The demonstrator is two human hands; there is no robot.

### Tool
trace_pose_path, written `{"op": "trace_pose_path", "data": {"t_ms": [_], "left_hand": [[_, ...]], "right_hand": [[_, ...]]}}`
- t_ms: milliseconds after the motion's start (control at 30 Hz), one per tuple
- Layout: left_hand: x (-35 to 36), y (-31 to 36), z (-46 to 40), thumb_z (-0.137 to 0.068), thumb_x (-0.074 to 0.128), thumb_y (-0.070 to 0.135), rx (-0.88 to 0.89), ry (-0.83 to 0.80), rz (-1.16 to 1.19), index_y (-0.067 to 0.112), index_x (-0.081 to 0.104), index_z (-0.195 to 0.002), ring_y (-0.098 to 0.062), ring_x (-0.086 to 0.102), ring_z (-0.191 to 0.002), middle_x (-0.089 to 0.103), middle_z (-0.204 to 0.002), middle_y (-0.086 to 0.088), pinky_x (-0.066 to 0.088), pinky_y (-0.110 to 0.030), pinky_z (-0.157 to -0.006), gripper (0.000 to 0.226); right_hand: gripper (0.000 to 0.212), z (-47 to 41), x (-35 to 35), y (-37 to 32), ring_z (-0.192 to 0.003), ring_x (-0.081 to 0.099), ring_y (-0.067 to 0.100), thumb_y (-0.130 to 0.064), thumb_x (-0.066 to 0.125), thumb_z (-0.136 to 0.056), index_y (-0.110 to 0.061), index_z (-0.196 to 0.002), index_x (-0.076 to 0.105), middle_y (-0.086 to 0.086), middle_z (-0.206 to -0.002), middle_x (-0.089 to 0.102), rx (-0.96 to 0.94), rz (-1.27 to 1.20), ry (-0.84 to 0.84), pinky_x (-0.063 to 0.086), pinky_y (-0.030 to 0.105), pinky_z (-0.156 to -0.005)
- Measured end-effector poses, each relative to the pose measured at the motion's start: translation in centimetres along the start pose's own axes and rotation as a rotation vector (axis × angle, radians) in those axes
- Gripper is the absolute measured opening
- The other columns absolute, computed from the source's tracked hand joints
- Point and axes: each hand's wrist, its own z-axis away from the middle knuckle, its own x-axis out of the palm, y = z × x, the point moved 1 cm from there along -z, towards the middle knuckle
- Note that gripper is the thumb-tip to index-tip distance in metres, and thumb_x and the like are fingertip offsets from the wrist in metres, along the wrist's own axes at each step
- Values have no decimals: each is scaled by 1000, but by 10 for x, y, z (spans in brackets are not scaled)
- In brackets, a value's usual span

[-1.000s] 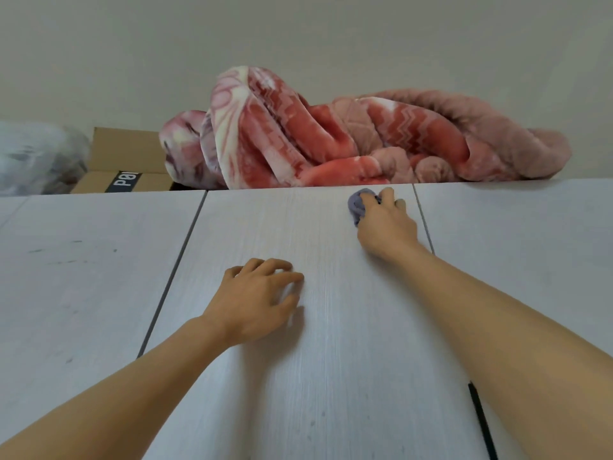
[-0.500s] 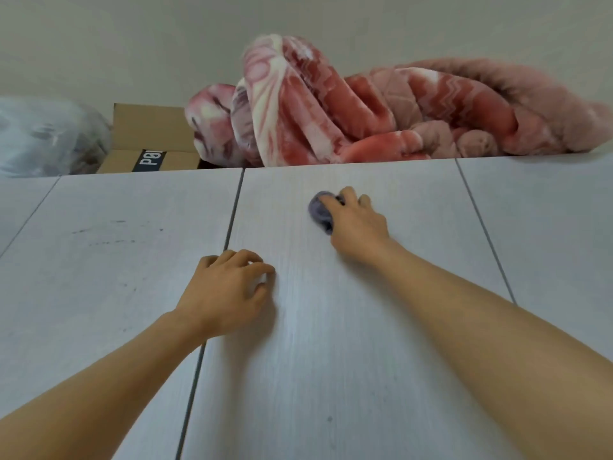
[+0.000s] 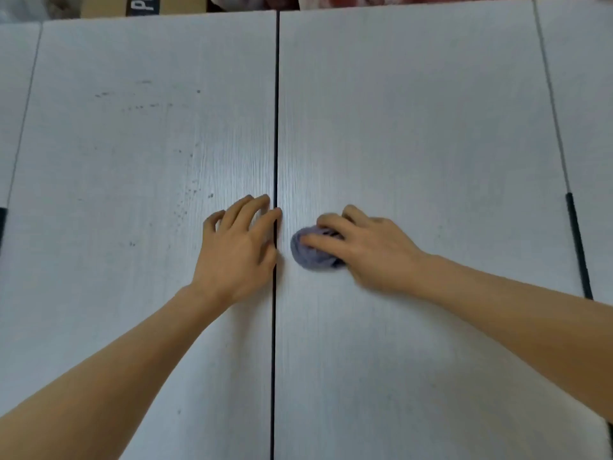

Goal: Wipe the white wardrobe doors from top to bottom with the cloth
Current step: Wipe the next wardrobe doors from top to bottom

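Head view: just left of my right hand (image 3: 371,250) runs the dark seam (image 3: 275,127) between two white wardrobe doors (image 3: 414,111), and my left hand (image 3: 238,247) lies on that seam, empty, fingers loosely spread against the panel, close beside my grip. Far to the right of my grip a black handle strip (image 3: 577,244) runs down the next gap. Above, a cardboard box (image 3: 166,3) peeks over the top edge. The doors are flat, matte, with fine vertical grain; dark specks (image 3: 185,200) dot the panel left of the seam. My right hand clasps the bunched grey-blue cloth (image 3: 311,250), soft and rounded, pressed on the right door. Since a second ago, the cloth has come down from the top edge and leftward.
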Motion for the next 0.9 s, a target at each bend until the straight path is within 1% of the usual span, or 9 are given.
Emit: {"op": "trace_pose_path", "data": {"t_ms": [100, 167, 233, 367, 533, 633, 800, 833, 900], "left_hand": [[-5, 2, 19, -80, 34, 28, -31, -2, 61, 11, 58, -121, -30, 52, -119, 57, -128, -8, 34, -56, -96, 51], [-4, -2, 34, -79, 34, 25, -59, 11, 79, 11, 58, -120, -28, 53, -117, 58, -125, -7, 33, -56, -97, 49], [-3, -7, 46, -80, 34, 25, -66, -2, 67, 11, 58, -120, -29, 51, -119, 56, -129, -8, 31, -57, -97, 48], [-1, -15, 60, -81, 32, 25, -71, -29, 53, 11, 57, -121, -32, 50, -123, 54, -132, -10, 31, -58, -97, 49], [0, -6, 67, -79, 31, 27, -135, -58, 32, 11, 56, -120, -32, 49, -122, 52, -133, -11, 30, -61, -96, 51], [-2, 5, 66, -80, 31, 29, -122, -85, 29, 11, 56, -121, -32, 49, -121, 51, -133, -13, 32, -60, -96, 51], [-3, 22, 69, -81, 33, 28, -118, -61, 46, 11, 55, -122, -31, 48, -119, 51, -131, -13, 36, -57, -94, 50], [-2, 24, 71, -81, 33, 28, -117, -64, 41, 12, 55, -122, -31, 48, -119, 51, -131, -13, 37, -57, -94, 49], [0, 33, 71, -81, 34, 28, -111, -89, 29, 13, 54, -122, -32, 48, -118, 51, -131, -13, 37, -56, -93, 49]], "right_hand": [[55, -33, -8, 15, -110, 42, 29, -10, 60, -85, -22, -136, 44, 8, -130, 41, 505, -89, 103, 33, 31, -62], [53, -45, -7, 13, -115, 37, 27, -11, 53, -89, -22, -139, 40, 6, -133, 35, 697, -159, 157, 33, 31, -65], [57, -41, 1, -6, -112, 40, 29, -4, 56, -84, -20, -137, 44, 7, -132, 40, 621, -156, 192, 32, 29, -62], [59, 6, 31, -72, -80, 52, 28, 5, 73, -57, -15, -112, 66, 8, -109, 61, 176, -153, 178, 32, 25, -55], [57, 47, 41, -98, -84, 38, 19, -6, 78, -58, -23, -111, 65, 2, -109, 61, -239, -181, -67, 43, 26, -57], [57, 37, 25, -64, -85, 49, 24, -1, 79, -55, -21, -107, 67, 7, -105, 62, -145, -124, -27, 41, 25, -51], [55, 44, 8, -25, -86, 58, 39, 9, 73, -65, -9, -116, 63, 22, -108, 58, 523, -207, 226, 50, 35, -48], [57, 54, 13, -33, -85, 58, 37, 8, 75, -64, -9, -116, 62, 21, -108, 58, 496, -205, 237, 51, 35, -49], [62, 87, 27, -54, -83, 55, 31, 1, 80, -59, -15, -115, 61, 14, -109, 58, 132, -167, 154, 49, 30, -52]]}}
